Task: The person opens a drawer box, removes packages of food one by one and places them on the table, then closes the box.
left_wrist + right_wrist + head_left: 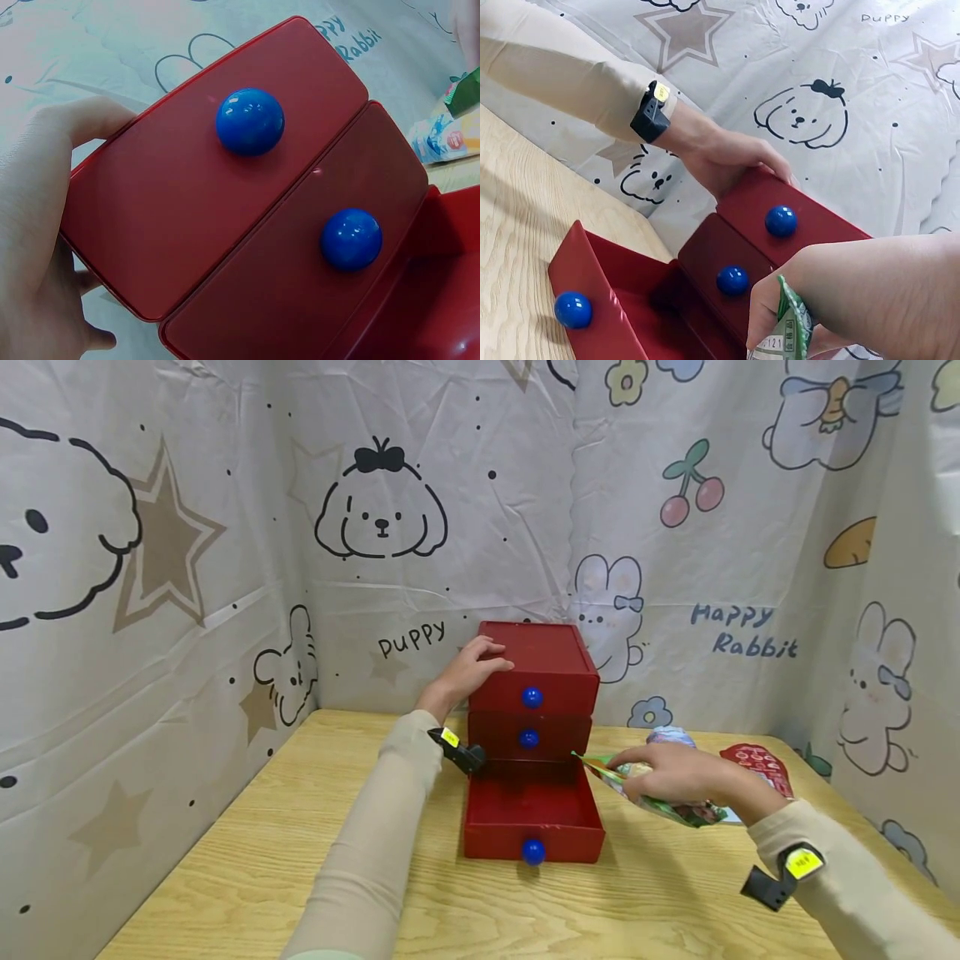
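A red cabinet (536, 647) with blue knobs stands on the table, its bottom drawer (495, 842) pulled out and the two upper drawers closed. My left hand (468, 672) holds the cabinet's upper left corner, with fingers over the top and others down the side in the left wrist view. Right of the pulled-out drawer, my right hand (678, 772) grips a green plastic packet (678, 812). One tip of this packet points toward the cabinet. Its green crimped edge (795, 322) shows below the hand in the right wrist view; the rest is cut off there.
Behind my right hand lie a blue-and-white package (671, 736) and a red package with white print (757, 762), both partly hidden. A printed cloth (480, 568) hangs around the back and sides of the wooden table (300, 843).
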{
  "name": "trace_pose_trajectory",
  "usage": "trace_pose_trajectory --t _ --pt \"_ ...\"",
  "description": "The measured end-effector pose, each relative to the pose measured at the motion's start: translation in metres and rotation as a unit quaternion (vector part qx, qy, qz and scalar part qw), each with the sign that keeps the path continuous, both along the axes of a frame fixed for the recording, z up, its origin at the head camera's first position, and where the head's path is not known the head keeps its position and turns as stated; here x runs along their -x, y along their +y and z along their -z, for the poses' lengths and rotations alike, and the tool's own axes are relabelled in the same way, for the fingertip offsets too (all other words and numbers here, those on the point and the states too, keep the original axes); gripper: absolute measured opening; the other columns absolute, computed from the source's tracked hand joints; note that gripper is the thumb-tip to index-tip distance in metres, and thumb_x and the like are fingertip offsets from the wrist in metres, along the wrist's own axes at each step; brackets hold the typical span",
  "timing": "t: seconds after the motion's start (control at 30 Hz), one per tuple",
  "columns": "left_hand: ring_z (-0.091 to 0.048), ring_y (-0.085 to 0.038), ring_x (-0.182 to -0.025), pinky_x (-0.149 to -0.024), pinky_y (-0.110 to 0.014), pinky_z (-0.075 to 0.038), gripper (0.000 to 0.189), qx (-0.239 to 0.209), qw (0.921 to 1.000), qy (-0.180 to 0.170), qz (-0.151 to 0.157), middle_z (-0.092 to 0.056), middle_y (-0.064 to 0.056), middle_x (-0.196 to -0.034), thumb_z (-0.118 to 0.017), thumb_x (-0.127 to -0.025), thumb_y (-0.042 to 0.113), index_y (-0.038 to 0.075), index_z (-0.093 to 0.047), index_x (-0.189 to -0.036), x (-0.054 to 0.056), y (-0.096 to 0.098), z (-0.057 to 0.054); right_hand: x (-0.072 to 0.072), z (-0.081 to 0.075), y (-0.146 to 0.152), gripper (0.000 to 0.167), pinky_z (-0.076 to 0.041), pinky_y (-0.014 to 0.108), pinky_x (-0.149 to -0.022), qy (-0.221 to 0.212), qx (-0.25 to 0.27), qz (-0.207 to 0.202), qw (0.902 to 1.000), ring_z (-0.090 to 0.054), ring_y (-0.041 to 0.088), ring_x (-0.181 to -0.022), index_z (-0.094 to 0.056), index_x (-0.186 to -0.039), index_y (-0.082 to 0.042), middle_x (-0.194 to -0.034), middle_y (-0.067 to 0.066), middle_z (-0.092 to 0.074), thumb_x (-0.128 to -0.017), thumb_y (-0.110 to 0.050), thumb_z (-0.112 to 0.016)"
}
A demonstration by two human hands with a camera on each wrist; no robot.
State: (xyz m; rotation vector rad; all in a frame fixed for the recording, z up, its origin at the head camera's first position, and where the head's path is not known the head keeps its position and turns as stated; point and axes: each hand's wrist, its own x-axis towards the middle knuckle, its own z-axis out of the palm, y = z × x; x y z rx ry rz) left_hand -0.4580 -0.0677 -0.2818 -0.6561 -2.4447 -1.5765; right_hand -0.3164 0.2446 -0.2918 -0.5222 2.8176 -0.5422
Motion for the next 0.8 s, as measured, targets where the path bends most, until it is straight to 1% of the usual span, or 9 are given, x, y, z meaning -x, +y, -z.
trace_pose_trajectory --t 0.03,0.1,0.2,0.3,0.47,0.67,0.8 --pt "-0.035 -0.028 -0.142 -0.117 -0.044 -0.028 0.048 0.0 1.0 0.0 0.001 -0.043 -0.013 -0.151 -0.064 -0.098 0.023 -0.002 -0.059 -0.139 0.0 0.0 0.0 0.0 0.001 0.002 0.057 -0.046 0.038 -0.059 -0.002 0.0 0.001 1.0 -0.056 0.022 -0.076 -0.062 -0.143 -0.015 -0.115 0.012 -0.059 -0.087 -0.027 -0.063" --pt "-0.035 -0.029 -0.142 -0.118 -0.043 -0.027 0.049 0.0 1.0 0.001 0.001 -0.043 -0.014 -0.151 -0.064 -0.098 0.023 -0.003 -0.059 -0.139 0.0 0.0 0.0 -0.001 0.004 0.006 0.057 -0.047 0.039 -0.058 -0.009 -0.001 0.014 0.9999 -0.057 0.023 -0.076 -0.062 -0.143 -0.016 -0.113 0.011 -0.058 -0.087 -0.028 -0.063" --pt "-0.035 -0.028 -0.142 -0.118 -0.043 -0.027 0.049 -0.001 1.0 0.002 0.0 -0.043 -0.013 -0.151 -0.064 -0.098 0.023 -0.003 -0.059 -0.139 0.001 0.0 0.001 -0.002 0.007 0.013 0.056 -0.048 0.04 -0.061 -0.014 -0.01 0.027 0.9995 -0.056 0.025 -0.083 -0.062 -0.143 -0.017 -0.115 0.014 -0.057 -0.088 -0.031 -0.063" --pt "-0.035 -0.027 -0.142 -0.118 -0.042 -0.027 0.05 -0.002 1.0 0.002 -0.002 -0.044 -0.013 -0.151 -0.065 -0.097 0.023 -0.003 -0.06 -0.139 0.001 -0.001 0.002 -0.002 0.012 0.02 0.056 -0.048 0.041 -0.063 -0.009 -0.024 0.037 0.999 -0.055 0.027 -0.087 -0.062 -0.142 -0.017 -0.118 0.017 -0.058 -0.089 -0.035 -0.064" --pt "-0.035 -0.026 -0.142 -0.118 -0.041 -0.027 0.05 0.004 1.0 -0.005 -0.001 -0.044 -0.011 -0.151 -0.065 -0.098 0.025 -0.001 -0.06 -0.14 0.004 -0.002 0.002 -0.004 0.023 0.037 0.055 -0.047 0.042 -0.063 0.013 -0.043 0.048 0.9978 -0.056 0.031 -0.086 -0.064 -0.139 -0.014 -0.116 0.022 -0.061 -0.089 -0.037 -0.065" --pt "-0.034 -0.025 -0.143 -0.118 -0.043 -0.027 0.05 -0.001 0.9998 -0.021 0.001 -0.042 -0.008 -0.152 -0.065 -0.098 0.027 0.003 -0.059 -0.142 0.01 -0.001 0.004 -0.007 0.037 0.056 0.056 -0.046 0.043 -0.064 0.009 -0.055 0.062 0.9965 -0.057 0.032 -0.086 -0.064 -0.138 -0.01 -0.116 0.025 -0.063 -0.091 -0.04 -0.064" --pt "-0.035 -0.026 -0.142 -0.117 -0.045 -0.028 0.05 -0.001 0.9998 -0.019 -0.001 -0.042 -0.009 -0.152 -0.064 -0.098 0.027 0.003 -0.059 -0.142 0.009 -0.001 0.003 -0.007 0.045 0.066 0.057 -0.047 0.046 -0.067 0.008 -0.065 0.075 0.995 -0.057 0.033 -0.087 -0.064 -0.138 -0.01 -0.119 0.027 -0.063 -0.092 -0.043 -0.065"
